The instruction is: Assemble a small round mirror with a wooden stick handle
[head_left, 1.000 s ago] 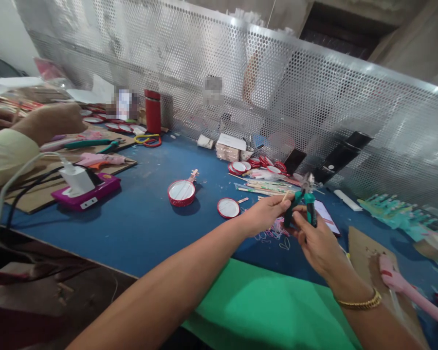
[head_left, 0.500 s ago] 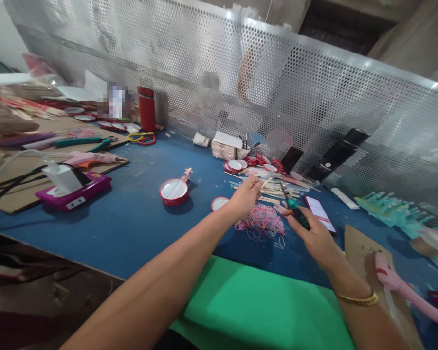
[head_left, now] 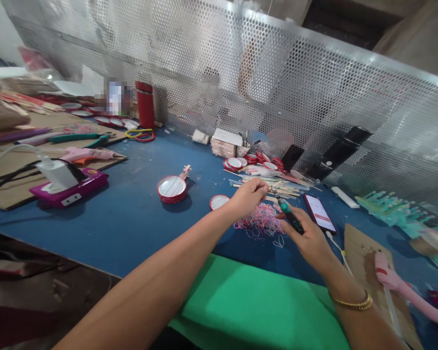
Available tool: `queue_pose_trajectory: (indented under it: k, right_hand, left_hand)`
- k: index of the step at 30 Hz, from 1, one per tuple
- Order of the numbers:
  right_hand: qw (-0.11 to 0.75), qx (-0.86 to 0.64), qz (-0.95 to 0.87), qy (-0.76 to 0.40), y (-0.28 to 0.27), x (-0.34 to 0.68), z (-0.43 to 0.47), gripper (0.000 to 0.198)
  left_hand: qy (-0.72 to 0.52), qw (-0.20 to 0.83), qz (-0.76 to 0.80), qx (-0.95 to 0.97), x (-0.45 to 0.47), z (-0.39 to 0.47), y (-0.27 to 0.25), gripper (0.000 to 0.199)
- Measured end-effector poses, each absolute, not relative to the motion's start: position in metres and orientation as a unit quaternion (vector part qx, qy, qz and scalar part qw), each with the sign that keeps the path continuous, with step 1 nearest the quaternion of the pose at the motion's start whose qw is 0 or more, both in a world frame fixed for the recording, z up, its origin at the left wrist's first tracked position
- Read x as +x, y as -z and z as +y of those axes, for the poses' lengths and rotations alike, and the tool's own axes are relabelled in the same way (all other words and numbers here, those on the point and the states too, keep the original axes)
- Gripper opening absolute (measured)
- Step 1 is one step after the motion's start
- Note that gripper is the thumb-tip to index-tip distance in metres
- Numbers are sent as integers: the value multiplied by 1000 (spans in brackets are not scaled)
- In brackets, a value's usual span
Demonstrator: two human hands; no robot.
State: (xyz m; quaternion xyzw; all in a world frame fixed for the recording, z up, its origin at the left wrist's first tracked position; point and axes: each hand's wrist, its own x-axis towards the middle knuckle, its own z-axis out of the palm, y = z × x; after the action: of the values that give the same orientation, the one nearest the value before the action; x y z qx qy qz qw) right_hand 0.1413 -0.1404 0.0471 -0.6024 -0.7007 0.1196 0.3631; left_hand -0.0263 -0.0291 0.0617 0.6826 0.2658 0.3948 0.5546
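My left hand point(head_left: 250, 195) is closed in a pinch over the table; a thin pale stick, clearer a moment earlier, is mostly hidden by its fingers. In my right hand point(head_left: 310, 236) is a slim tool with a green and black handle point(head_left: 291, 217). Its metal tip points at the left fingertips, very near or touching; I cannot tell which. Below both hands lies a heap of pink and white rubber bands point(head_left: 257, 221). A round red-rimmed piece point(head_left: 219, 201) shows partly beside my left forearm. Further left rests a miniature banjo point(head_left: 172, 188) with a white face.
Thin wooden strips point(head_left: 277, 184) and red-rimmed discs point(head_left: 234, 163) lie behind the hands. A lit phone point(head_left: 319, 213) is at the right, near a pink glue gun point(head_left: 387, 272) on cardboard. A purple power strip point(head_left: 71, 192) stands left; a red bottle point(head_left: 145, 104) stands behind.
My right hand has brought the tool's tip closer to the left fingertips. My left hand has shifted slightly right, and the pale stick shows less. The view has moved a little.
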Motion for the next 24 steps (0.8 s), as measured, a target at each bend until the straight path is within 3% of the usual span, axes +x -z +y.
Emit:
queue_pose_trajectory:
  k: [7, 24]
  right_hand:
    - [368, -601, -699, -121, -48, 140, -141, 28]
    - [369, -617, -689, -95, -43, 146, -139, 30]
  left_hand:
    - [-378, 510, 293, 714, -27, -29, -61, 19]
    - [-422, 511, 283, 693, -26, -24, -58, 17]
